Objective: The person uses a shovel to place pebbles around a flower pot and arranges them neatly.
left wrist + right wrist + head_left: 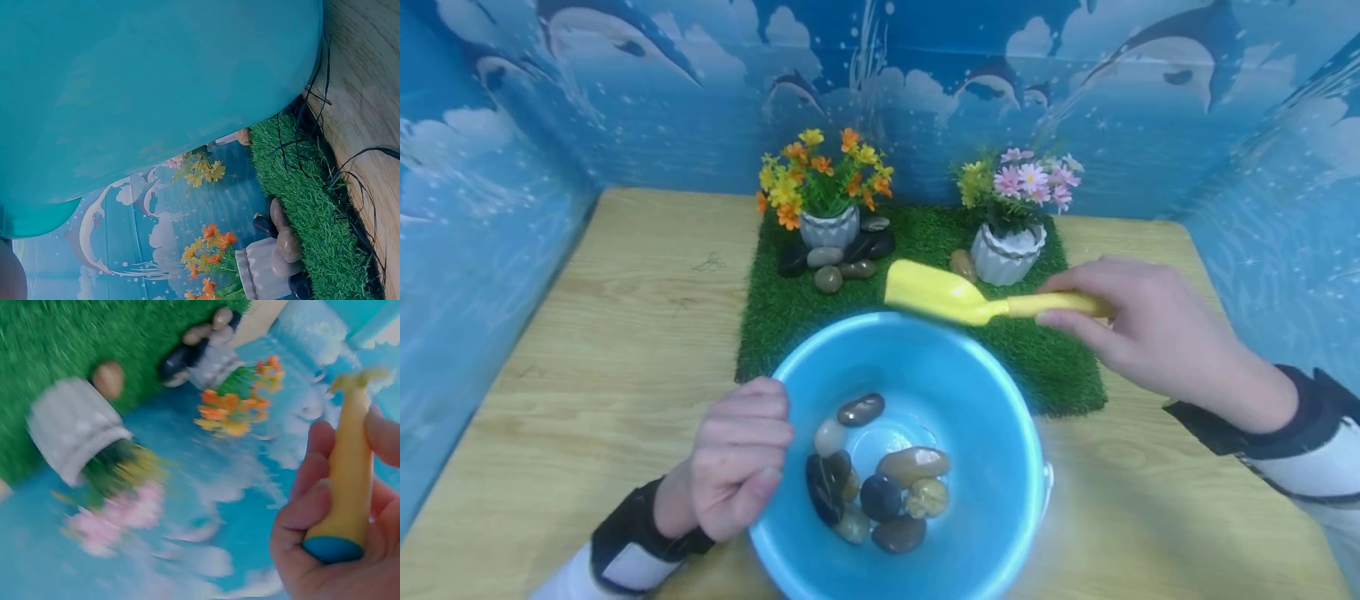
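Note:
A light blue bucket (1000,400) stands in front of me in the head view, with several smooth stones (880,497) at its bottom. My left hand (737,458) grips its left rim with curled fingers; the bucket's outer wall (150,94) fills much of the left wrist view. Over the far rim, to the right, my right hand (1150,321) holds a yellow toy shovel (936,292) by its handle. Its blade points left and no stone shows on it. In the right wrist view, fingers wrap around the yellow handle (350,469), which has a blue end.
Behind the bucket lies a green turf mat (1037,358). On it stand a pot of orange and yellow flowers (827,179) ringed by stones (827,279), and a pot of pink flowers (1011,250) beside a brown stone (962,265). Dolphin-print walls (910,150) enclose the wooden table (625,333).

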A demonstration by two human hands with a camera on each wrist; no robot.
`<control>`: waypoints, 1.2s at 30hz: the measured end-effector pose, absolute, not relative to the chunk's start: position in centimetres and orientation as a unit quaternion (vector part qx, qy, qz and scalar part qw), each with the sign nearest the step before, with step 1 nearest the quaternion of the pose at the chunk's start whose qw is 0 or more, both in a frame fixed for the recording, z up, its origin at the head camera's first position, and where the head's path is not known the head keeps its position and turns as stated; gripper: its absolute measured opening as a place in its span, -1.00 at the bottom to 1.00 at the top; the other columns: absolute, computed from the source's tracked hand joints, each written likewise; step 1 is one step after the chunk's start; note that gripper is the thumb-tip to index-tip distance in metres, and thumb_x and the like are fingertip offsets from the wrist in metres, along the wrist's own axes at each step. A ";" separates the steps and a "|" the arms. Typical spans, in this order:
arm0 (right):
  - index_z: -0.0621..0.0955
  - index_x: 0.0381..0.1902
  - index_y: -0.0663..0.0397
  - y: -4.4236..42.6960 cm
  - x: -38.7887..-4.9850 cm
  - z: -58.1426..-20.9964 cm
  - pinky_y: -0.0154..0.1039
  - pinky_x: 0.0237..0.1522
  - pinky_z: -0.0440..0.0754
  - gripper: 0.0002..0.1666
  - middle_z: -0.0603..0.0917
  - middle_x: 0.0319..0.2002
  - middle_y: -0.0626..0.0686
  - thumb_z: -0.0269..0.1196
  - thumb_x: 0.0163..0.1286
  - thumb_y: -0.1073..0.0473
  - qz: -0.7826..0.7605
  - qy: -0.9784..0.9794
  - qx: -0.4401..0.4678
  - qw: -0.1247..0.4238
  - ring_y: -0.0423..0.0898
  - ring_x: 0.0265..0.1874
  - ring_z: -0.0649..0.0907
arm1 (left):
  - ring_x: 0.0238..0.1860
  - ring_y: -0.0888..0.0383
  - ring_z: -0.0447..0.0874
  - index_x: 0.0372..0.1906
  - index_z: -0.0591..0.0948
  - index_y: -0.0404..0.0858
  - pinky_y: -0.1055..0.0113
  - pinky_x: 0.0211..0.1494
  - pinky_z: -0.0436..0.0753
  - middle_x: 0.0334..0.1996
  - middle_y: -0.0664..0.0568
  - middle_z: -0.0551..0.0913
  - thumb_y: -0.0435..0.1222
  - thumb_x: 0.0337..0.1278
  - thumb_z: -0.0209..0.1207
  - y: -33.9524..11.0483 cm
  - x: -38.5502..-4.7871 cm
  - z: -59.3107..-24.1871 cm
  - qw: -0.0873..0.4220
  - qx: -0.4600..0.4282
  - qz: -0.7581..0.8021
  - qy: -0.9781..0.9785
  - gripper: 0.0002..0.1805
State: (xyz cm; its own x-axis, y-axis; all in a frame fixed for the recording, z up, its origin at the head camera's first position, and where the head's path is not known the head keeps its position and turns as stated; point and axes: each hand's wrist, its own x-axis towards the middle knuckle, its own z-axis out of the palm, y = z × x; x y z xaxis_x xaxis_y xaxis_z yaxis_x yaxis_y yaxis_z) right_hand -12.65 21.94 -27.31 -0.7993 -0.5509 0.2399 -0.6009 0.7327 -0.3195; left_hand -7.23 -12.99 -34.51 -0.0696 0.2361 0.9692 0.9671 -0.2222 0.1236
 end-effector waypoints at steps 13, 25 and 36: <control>0.65 -0.05 0.25 15.0 -7.6 -25.2 -0.13 -0.32 0.44 -0.64 0.63 -0.27 0.14 0.38 0.15 0.36 -0.072 -0.835 0.525 0.145 0.06 -0.31 0.51 | -0.69 0.30 0.01 -0.85 0.22 -0.09 0.42 -0.41 0.16 -0.80 0.21 0.16 -0.37 0.33 -0.09 -13.4 -7.2 -35.6 0.338 -0.583 -0.520 -0.525 -0.45; 0.65 -0.33 0.04 10.7 -8.7 -29.1 -0.26 -0.40 0.27 -0.89 0.47 -0.44 -0.06 0.39 0.21 0.20 -0.168 -0.787 0.588 0.082 -0.09 -0.42 0.29 | -0.69 0.31 -0.03 -0.85 0.18 -0.08 0.42 -0.42 0.12 -0.80 0.21 0.13 -0.41 0.30 -0.09 -13.1 -7.5 -35.3 0.367 -0.591 -0.519 -0.497 -0.46; 0.62 -0.24 0.11 11.1 -8.2 -29.1 -0.23 -0.39 0.30 -0.88 0.53 -0.34 0.01 0.30 0.25 0.26 -0.165 -0.785 0.580 0.139 -0.05 -0.36 0.34 | -0.70 0.30 -0.01 -0.84 0.20 -0.08 0.41 -0.43 0.13 -0.80 0.21 0.15 -0.40 0.29 -0.09 -13.1 -7.6 -35.4 0.360 -0.599 -0.515 -0.497 -0.48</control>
State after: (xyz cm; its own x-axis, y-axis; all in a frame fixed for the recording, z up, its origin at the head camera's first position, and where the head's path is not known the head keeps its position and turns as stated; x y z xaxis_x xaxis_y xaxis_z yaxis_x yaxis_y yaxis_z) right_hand -8.25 11.13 -29.11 -0.2885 -0.9571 0.0267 -0.8652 0.2725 0.4209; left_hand -7.63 -13.10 -35.38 -0.0238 0.2245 0.9742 0.9656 -0.2473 0.0806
